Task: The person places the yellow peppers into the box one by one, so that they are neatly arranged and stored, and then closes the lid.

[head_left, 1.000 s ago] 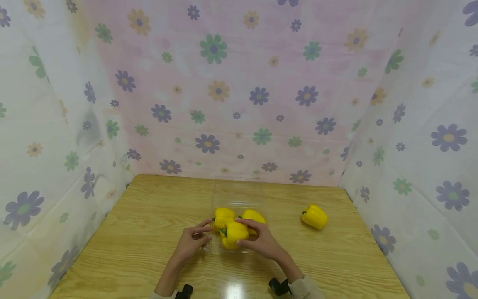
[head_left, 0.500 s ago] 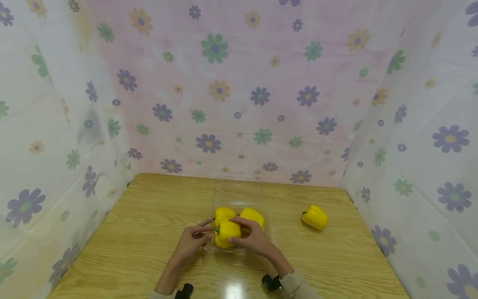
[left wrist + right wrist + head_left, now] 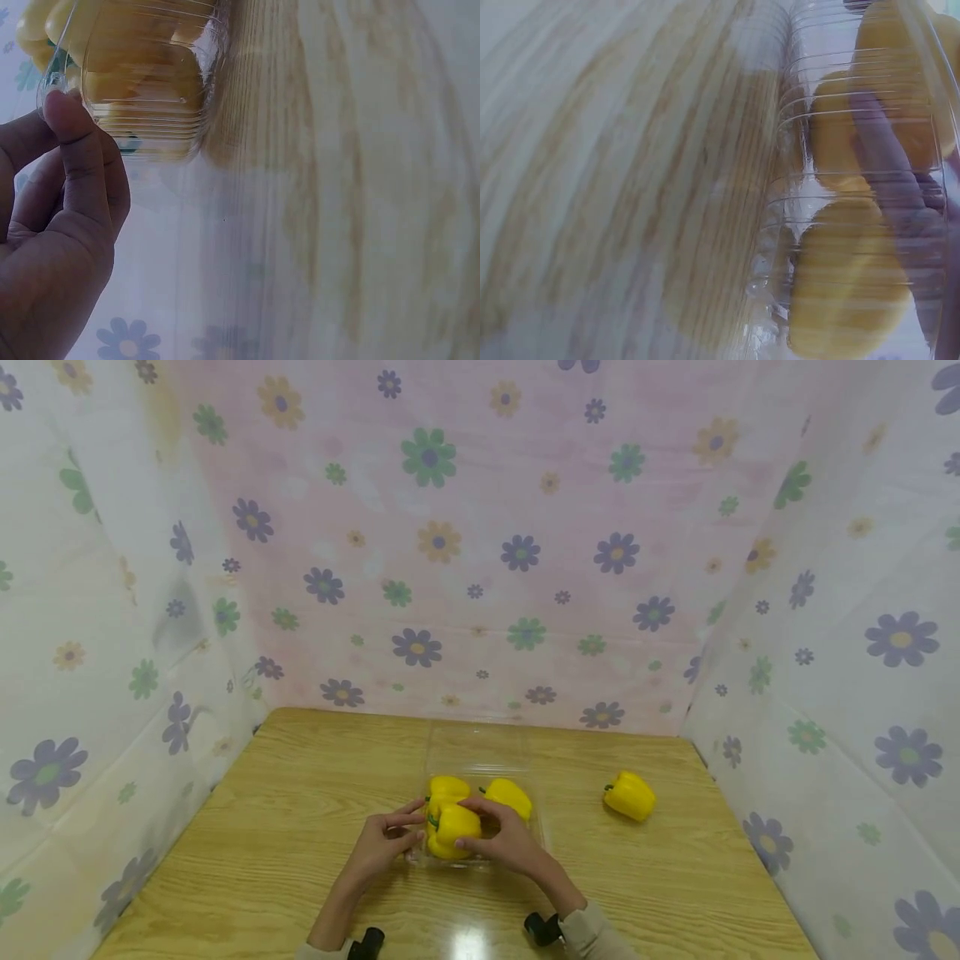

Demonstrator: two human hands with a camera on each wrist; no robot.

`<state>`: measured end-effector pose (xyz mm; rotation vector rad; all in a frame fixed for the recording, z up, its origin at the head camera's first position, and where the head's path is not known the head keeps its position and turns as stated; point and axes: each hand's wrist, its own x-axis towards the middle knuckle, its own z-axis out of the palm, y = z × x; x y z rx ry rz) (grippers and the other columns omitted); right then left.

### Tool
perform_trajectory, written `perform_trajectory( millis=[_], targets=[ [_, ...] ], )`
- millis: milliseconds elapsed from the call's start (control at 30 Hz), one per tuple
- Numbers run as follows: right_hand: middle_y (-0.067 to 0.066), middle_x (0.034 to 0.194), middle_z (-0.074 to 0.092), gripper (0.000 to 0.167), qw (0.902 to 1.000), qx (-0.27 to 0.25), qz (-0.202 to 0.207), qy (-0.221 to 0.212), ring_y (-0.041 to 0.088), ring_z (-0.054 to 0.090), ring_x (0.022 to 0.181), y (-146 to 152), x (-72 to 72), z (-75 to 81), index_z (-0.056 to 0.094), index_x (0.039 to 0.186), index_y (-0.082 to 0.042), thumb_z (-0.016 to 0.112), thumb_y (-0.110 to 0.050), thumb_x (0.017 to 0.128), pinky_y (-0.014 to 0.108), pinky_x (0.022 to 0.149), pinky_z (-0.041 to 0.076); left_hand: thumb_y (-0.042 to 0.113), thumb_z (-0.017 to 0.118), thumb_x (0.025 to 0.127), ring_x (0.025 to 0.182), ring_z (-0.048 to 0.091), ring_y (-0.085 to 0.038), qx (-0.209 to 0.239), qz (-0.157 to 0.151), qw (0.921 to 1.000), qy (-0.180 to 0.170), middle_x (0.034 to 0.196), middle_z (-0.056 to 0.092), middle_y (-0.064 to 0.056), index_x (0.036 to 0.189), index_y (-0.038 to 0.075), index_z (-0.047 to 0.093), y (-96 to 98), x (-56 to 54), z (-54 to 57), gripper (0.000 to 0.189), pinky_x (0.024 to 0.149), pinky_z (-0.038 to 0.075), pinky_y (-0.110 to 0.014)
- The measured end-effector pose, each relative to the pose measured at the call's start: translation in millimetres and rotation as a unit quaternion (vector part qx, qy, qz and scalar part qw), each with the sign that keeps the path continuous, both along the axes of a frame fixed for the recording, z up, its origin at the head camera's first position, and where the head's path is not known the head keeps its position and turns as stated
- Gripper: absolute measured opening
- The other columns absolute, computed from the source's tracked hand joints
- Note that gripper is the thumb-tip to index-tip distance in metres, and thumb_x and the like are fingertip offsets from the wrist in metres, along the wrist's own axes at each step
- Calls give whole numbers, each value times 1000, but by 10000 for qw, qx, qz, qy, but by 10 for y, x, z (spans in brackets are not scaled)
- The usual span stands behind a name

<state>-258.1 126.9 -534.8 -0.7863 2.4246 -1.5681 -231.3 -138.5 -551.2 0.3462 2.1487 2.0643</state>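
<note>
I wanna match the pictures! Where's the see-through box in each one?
Head: the see-through box is at the lower middle, its lid opened toward the flowery back wall.
Left wrist: the see-through box is at the upper left.
Right wrist: the see-through box runs down the right side.
Shared landmark: yellow peppers inside the box.

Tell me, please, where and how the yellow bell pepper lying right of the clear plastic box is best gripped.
Probably across the thick middle of the yellow bell pepper, from above, gripping its near and far sides. It lies on its side on the wood-grain table, with the green stem pointing left, so the broad rounded body is exposed.
</note>
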Motion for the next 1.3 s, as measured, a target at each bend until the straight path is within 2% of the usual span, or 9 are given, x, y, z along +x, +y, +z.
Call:
perform_trajectory(
  millis=[333,433,567,667,900,967,1067,1133,1300],
  targets=[
    [1,140,62,52,10000,-7,27,-85,25,59,124,-43,5,23,64,137,-21,82,-31,88,41,101,53,11,68,98,95,68,-14,-173,-174,9996,129,157,40,-24,128,-11,64,-57,-15,-5,37,64,53,-20],
    [1,140,62,54,9999,134,59,45,25,58,126,-51,-11,8,65,136,-21,83,-32,87,44,104,52,10,66,100,101,68,-16,-156,-281,9994,137,158,38,-24,129,-11,63,-77,-23,-6,37,64,52,-20],
    [-2,139,62,56,9983,472,181,295,23,57,128,-63,-50,-29,64,137,-21,82,-37,86,43,107,50,7,64,100,87,65,-15,-92,-375,9992,115,159,36,-24,131,-12,61,-86,-26,0,37,62,51,-19],
    [-3,140,62,58,9964,749,246,316,22,55,130,-72,-68,-40,63,138,-21,81,-41,86,43,109,48,5,64,100,77,60,-12,-38,-386,9992,126,159,36,-25,130,-13,62,-80,-23,8,35,61,51,-19],
    [-1,143,60,57,9954,878,331,171,24,53,132,-56,-74,-26,62,140,-21,79,-41,89,48,111,45,6,64,100,78,61,-11,-92,-361,9989,292,157,37,-26,129,-14,62,-54,-10,30,35,61,51,-18],
    [1,144,59,53,9961,784,405,95,25,53,132,-39,-76,-28,61,141,-21,75,-38,93,48,111,45,6,64,100,83,64,-13,-111,-353,9988,309,158,37,-26,129,-14,62,-47,-7,32,35,61,51,-18],
    [3,145,57,47,9965,641,530,-40,26,52,133,-15,-71,-26,60,143,-21,69,-35,98,50,112,44,6,64,100,101,68,-20,-124,-337,9988,318,158,37,-25,129,-14,62,-40,2,36,35,62,51,-18],
    [3,146,56,46,9966,556,587,-130,27,51,134,-2,-64,-23,59,144,-22,67,-35,100,51,113,42,6,64,99,115,66,-27,-124,-330,9988,325,158,37,-25,129,-14,62,-39,6,34,35,63,51,-18],
    [0,147,57,45,9963,521,675,-54,27,50,137,11,-65,-27,60,143,-25,67,-34,100,53,114,40,7,65,99,124,61,-39,-80,-296,9991,301,158,37,-25,128,-13,63,-28,16,30,35,64,51,-18]
  ],
)
